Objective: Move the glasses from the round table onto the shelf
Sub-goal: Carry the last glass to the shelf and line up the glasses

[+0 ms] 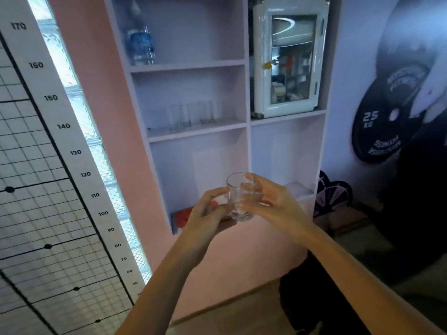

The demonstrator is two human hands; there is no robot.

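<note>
While held upright in front of the shelf unit [198, 131], one clear glass [240, 197], pinched between two hands. Right hand [271, 201] curled around its right side, fingertips [249, 177] at the rim. Left hand [205, 211] against its lower left, fingers bent, touching the wall. Above the fingertips, on the middle shelf, roughly three more clear glasses [191, 114], blurred, count uncertain. Higher still, one water bottle [140, 44]. Up and right of the fingers, one white glass-door cabinet [290, 61].
</note>
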